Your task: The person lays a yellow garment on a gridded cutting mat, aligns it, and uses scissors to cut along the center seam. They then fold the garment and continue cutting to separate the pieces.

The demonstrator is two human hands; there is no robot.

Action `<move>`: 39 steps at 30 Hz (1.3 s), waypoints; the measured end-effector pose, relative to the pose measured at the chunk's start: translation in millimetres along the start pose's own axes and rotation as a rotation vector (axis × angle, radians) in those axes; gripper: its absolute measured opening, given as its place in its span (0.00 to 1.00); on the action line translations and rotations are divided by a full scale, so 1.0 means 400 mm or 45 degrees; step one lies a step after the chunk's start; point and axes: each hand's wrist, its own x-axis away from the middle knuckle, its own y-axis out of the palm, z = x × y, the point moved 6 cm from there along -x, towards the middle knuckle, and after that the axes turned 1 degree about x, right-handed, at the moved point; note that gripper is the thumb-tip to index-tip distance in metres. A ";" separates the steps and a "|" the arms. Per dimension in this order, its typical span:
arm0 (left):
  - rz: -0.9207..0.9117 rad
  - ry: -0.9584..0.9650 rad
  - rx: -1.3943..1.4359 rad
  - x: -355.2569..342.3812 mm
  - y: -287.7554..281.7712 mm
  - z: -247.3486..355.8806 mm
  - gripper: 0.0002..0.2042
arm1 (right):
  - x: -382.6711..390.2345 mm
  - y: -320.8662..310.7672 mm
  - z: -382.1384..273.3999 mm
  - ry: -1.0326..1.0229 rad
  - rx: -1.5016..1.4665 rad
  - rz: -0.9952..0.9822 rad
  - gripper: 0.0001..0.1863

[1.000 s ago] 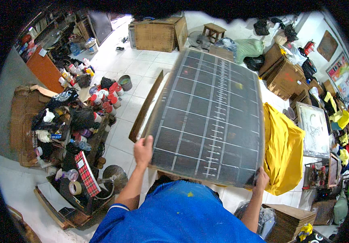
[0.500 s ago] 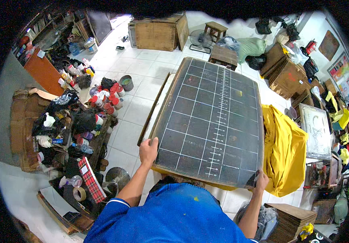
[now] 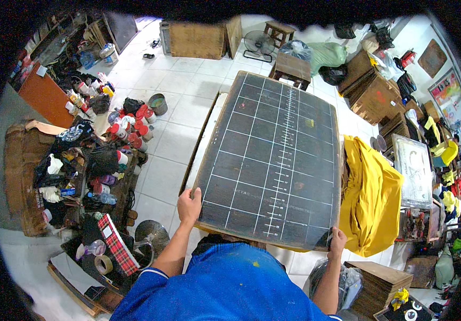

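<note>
A dark board [image 3: 268, 166] with a white grid and a ruled scale down its length lies in front of me. My left hand [image 3: 189, 206] is closed round its left edge near the close corner, thumb on top. At the close right corner, my right hand [image 3: 337, 239] grips the other edge; its fingertips are partly hidden. A pale panel with a dark rim [image 3: 202, 140] shows beneath the board's left side. Yellow cloth [image 3: 372, 198] hangs in folds beyond the right edge, and a little of it peeks out under the close edge.
Red-lidded jars [image 3: 134, 131], bottles and bags crowd the left. A roll of tape [image 3: 103, 264] lies at lower left. Beyond the board stand a wooden stool [image 3: 290, 68] and a fan [image 3: 259, 44]. Cardboard boxes [image 3: 378, 101] line the right; stacked brown sheets [image 3: 378, 286] sit at lower right.
The whole view has shifted slightly, so the room and board sit a little further left in the picture. Both hands keep their hold on the board's edges.
</note>
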 end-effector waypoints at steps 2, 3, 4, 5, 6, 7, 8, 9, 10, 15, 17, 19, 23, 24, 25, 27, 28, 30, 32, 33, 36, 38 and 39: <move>0.038 0.034 -0.014 -0.005 0.002 -0.009 0.22 | 0.026 0.017 -0.019 -0.030 -0.106 -0.024 0.11; 0.042 0.086 -0.098 -0.003 0.005 -0.009 0.22 | 0.037 0.019 -0.026 -0.021 -0.154 -0.014 0.11; 0.065 0.147 -0.174 -0.001 0.007 -0.007 0.22 | 0.045 0.023 -0.035 -0.036 -0.159 -0.034 0.13; 0.093 0.214 -0.281 0.002 0.009 -0.001 0.23 | 0.055 0.025 -0.040 -0.033 -0.166 -0.057 0.15; 0.110 0.241 -0.309 0.001 0.009 0.000 0.23 | 0.061 0.028 -0.045 -0.027 -0.183 -0.088 0.17; 0.132 0.276 -0.367 0.002 0.012 0.007 0.24 | 0.066 0.031 -0.051 -0.040 -0.112 -0.147 0.18; 0.130 0.280 -0.447 -0.001 0.016 0.006 0.24 | 0.074 0.042 -0.051 -0.048 -0.048 -0.211 0.20; 0.085 0.214 -0.314 -0.002 0.024 0.001 0.25 | 0.076 0.042 -0.050 -0.040 0.035 -0.227 0.21; 0.017 0.114 -0.202 -0.005 0.034 -0.010 0.26 | 0.080 0.050 -0.049 -0.065 0.041 -0.251 0.23; -0.163 0.023 -0.331 0.000 0.052 -0.017 0.32 | 0.036 0.075 -0.035 -0.171 0.643 -0.133 0.28; -0.345 0.204 -0.276 -0.001 0.035 -0.002 0.34 | 0.017 0.070 -0.019 -0.124 0.963 -0.123 0.26; -0.568 0.286 -0.142 0.008 0.006 0.001 0.37 | 0.022 0.070 -0.015 -0.247 1.051 -0.213 0.31; -0.832 0.275 -0.295 0.066 -0.045 -0.025 0.52 | 0.138 0.029 -0.034 -0.782 0.795 -0.306 0.49; -0.811 0.325 -0.437 0.097 -0.057 -0.032 0.56 | 0.170 0.026 -0.036 -0.904 0.788 -0.336 0.53; -0.790 0.401 -0.561 0.130 -0.059 -0.034 0.59 | 0.185 0.024 -0.024 -0.843 0.827 -0.341 0.54; -0.637 0.363 -0.603 0.147 -0.052 -0.031 0.63 | 0.200 0.028 -0.005 -0.744 0.882 -0.326 0.56; -0.582 0.350 -0.645 0.146 -0.048 -0.026 0.61 | 0.201 0.027 0.002 -0.707 0.918 -0.313 0.56; -0.519 0.374 -0.712 0.146 -0.041 -0.010 0.57 | 0.196 0.028 0.008 -0.708 0.964 -0.275 0.56; -0.482 0.331 -0.753 0.140 -0.050 -0.003 0.52 | 0.185 0.029 0.021 -0.646 0.961 -0.300 0.56; -0.507 0.361 -0.708 0.139 -0.049 0.004 0.53 | 0.180 0.029 0.027 -0.618 0.976 -0.314 0.56; -0.523 0.391 -0.678 0.139 -0.053 0.000 0.53 | 0.171 0.032 0.024 -0.612 0.945 -0.315 0.56; -0.536 0.402 -0.710 0.137 -0.051 -0.016 0.53 | 0.174 0.037 0.027 -0.509 0.967 -0.342 0.56; -0.538 0.413 -0.691 0.125 -0.042 -0.019 0.53 | 0.179 0.035 0.009 -0.586 0.940 -0.298 0.56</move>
